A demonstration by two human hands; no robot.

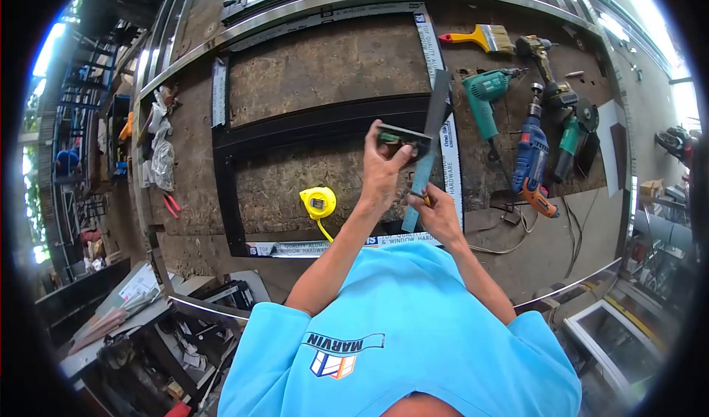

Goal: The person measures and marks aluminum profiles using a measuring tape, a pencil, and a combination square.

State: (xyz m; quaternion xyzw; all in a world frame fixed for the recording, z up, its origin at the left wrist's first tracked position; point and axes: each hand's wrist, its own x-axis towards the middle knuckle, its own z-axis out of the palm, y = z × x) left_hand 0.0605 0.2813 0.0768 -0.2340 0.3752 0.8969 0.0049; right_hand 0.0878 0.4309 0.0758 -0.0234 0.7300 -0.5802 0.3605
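Note:
My left hand is closed round the dark head of what looks like a combination square, with a bit of green showing on the head. Its long flat blade slants over the right side of a black aluminium frame, dark at the top and shiny bluish lower down. Beside the blade's lower part, my right hand pinches a thin yellow and dark stick, too small to name surely. Left of my left hand lies a yellow tape measure with some tape pulled out.
On the right of the bench lie a paintbrush, a green drill, a blue drill, a cordless drill and an angle grinder with cords. Red-handled pliers and crumpled plastic are at left. A metal rail crosses the back.

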